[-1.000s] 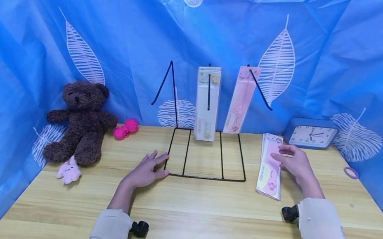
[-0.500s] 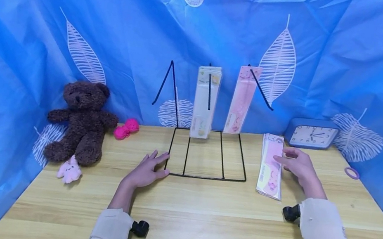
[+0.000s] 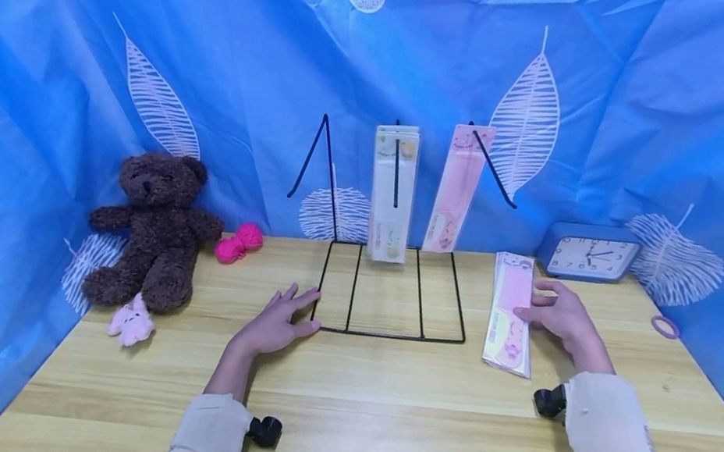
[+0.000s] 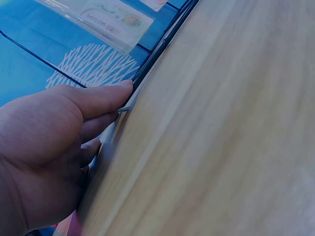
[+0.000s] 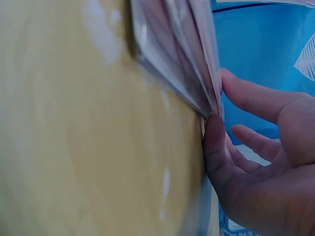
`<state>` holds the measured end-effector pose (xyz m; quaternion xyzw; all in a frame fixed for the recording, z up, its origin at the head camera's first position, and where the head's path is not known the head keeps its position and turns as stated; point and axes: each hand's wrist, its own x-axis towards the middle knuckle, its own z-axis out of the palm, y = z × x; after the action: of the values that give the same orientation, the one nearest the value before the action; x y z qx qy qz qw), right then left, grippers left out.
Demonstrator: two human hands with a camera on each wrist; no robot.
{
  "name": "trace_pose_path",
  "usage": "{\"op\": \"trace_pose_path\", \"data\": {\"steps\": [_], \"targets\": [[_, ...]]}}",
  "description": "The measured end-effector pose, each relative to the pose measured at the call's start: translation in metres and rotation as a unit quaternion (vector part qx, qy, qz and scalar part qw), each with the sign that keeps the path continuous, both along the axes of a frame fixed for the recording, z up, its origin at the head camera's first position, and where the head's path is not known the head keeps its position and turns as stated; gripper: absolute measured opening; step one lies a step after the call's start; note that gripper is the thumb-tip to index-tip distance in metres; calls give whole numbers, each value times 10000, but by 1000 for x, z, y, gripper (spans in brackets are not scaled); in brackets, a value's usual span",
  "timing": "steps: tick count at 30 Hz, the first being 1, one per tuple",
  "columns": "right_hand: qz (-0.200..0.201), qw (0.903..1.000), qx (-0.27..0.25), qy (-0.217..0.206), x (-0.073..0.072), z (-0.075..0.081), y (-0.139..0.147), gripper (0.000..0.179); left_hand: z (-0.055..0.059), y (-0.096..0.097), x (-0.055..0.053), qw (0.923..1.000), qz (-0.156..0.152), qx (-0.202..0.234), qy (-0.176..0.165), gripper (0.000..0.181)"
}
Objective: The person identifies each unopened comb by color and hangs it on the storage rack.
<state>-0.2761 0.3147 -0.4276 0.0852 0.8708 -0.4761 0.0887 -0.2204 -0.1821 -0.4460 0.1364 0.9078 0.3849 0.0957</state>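
Observation:
My right hand (image 3: 561, 317) pinches the right edge of the pink flat packet (image 3: 512, 301) on top of a small stack lying on the table. In the right wrist view, the thumb lies on the face of the packets (image 5: 184, 54) and a fingertip meets their edge, which fans apart. My left hand (image 3: 272, 322) rests at the left front corner of a black wire display rack (image 3: 387, 337), fingers extended and touching its base wire. Several whitish packets (image 3: 391, 199) hang from the rack's middle hook, and a pink packet (image 3: 455, 193) hangs from the right one. The left hook holds nothing.
A blue clock (image 3: 588, 252) stands behind the stack, and a purple ring (image 3: 664, 327) lies at the right edge. To the left are a brown teddy bear (image 3: 155, 233), a small pink plush toy (image 3: 132, 321) and a bright pink bow-shaped item (image 3: 238, 244). A blue curtain (image 3: 252, 66) hangs behind.
My right hand has slid from over the stack to its right edge, and the packets there have shifted slightly. The hanging whitish packets have swayed a little. My left hand has stayed put.

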Motion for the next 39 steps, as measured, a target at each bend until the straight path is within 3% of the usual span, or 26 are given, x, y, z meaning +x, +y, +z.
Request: {"op": "trace_pose_path", "data": {"steps": [11,16,23,32,39], "targets": [[-171,9987,-441,-184,1,0,6,89,1,0,2,10000,-7,18,18,63],[-208,9949,-932,-334,3,-2,6,81,1,0,1,10000,-19,35,4,62],[53,9858,-1637,-373,8,0,10,77,2,1,2,10000,-33,42,33,62],[-82,9866,-1619,-185,10,8,8,70,1,0,2,10000,-23,50,53,61],[-162,9897,-1353,440,13,14,4,65,1,0,2,9999,-22,84,53,61]]}}
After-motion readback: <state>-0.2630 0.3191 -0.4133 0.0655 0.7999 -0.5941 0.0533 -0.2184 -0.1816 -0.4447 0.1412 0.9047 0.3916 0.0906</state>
